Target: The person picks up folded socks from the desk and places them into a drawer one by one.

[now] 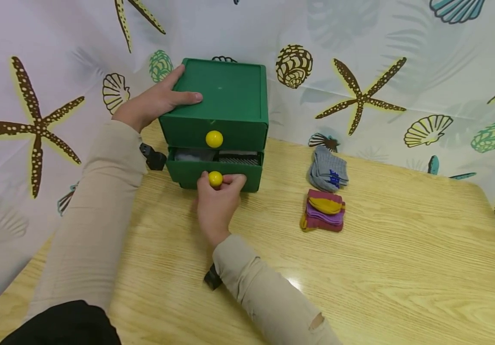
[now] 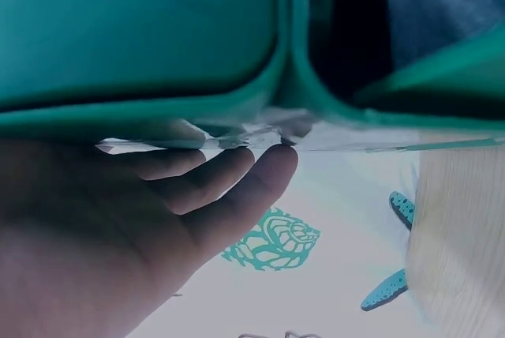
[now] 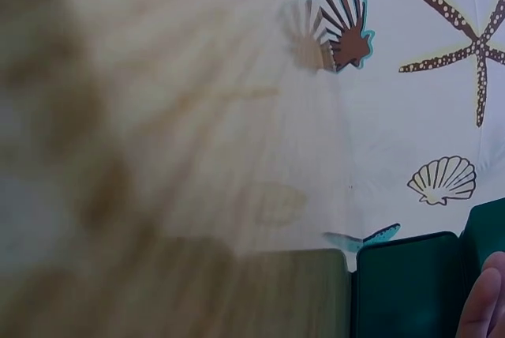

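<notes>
A green two-drawer box [image 1: 225,91] stands on the table against the cloth. The upper drawer [image 1: 191,134] with a yellow knob is closed; the lower drawer [image 1: 178,172] is partly pulled out, with a pale item and a dark striped fabric item [image 1: 239,157] partly visible inside. My left hand [image 1: 156,100] rests on the box's left side, thumb on top; the left wrist view shows straight fingers [image 2: 237,204] along the wall. My right hand [image 1: 219,206] pinches the lower drawer's yellow knob [image 1: 215,178] between thumb and fingers. In the right wrist view, only some fingertips [image 3: 481,302] show.
To the box's right lie folded grey socks [image 1: 327,170], and in front of them folded maroon, yellow and purple socks [image 1: 324,211]. The wooden table [image 1: 402,268] extends to the right. A patterned cloth [image 1: 381,57] hangs behind and at the left.
</notes>
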Demonstrator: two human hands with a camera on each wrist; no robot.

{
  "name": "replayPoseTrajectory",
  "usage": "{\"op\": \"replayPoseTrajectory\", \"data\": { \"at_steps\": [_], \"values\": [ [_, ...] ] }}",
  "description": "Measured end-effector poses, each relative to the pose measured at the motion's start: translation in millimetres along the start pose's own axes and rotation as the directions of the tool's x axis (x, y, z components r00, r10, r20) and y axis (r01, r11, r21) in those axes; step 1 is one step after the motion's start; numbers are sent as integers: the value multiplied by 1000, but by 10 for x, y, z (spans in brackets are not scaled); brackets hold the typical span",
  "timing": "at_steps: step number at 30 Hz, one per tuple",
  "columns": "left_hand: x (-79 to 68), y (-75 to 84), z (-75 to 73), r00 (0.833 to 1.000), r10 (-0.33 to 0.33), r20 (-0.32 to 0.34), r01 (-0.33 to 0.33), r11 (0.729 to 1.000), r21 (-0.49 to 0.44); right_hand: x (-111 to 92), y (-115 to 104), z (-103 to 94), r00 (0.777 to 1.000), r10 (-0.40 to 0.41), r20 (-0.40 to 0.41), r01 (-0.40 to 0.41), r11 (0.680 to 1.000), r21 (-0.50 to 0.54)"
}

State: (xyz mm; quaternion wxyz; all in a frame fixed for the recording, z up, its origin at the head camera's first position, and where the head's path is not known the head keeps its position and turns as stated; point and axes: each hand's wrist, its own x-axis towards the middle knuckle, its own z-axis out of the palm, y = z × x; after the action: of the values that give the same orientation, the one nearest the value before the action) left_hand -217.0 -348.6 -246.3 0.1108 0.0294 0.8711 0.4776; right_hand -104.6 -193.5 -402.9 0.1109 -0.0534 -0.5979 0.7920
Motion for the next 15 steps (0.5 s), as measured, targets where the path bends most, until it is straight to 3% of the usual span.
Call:
{"op": "replayPoseTrajectory", "data": {
  "at_steps": [15],
  "values": [
    [3,-24,-5,1000,5,-5,-5,1000,-2,222,53,135,999,-39,-23,38,999,-20]
  ]
}}
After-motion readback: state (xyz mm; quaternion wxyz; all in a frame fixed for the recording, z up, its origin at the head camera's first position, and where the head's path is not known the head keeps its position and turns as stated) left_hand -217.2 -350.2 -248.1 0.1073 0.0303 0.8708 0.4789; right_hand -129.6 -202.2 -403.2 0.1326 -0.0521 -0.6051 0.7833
